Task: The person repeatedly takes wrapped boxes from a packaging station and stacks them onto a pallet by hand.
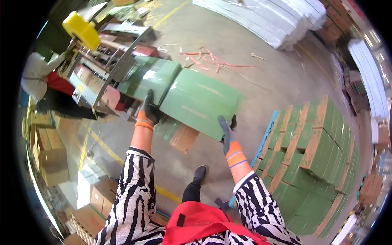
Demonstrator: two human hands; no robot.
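Observation:
A green cardboard carton (200,100) is held out in front of me between my two gloved hands. My left hand (152,109), in a grey glove with an orange cuff, is closed at its near left corner, thumb up and fingers partly hidden. My right hand (227,130) grips the right end, its thumb on top and the other fingers mostly out of sight. A second green carton (149,77) sits directly left of it, at the mouth of a metal-framed machine (116,61) with a yellow part on top. Below the held carton, a brown and green carton surface (183,138) shows.
A tall stack of green cartons (302,163) stands on a blue pallet at right. Red and pale straps (212,59) litter the floor ahead. White-wrapped bundles (261,20) lie beyond. Brown boxes (51,151) stand at left, and another person (45,81) is beside the machine.

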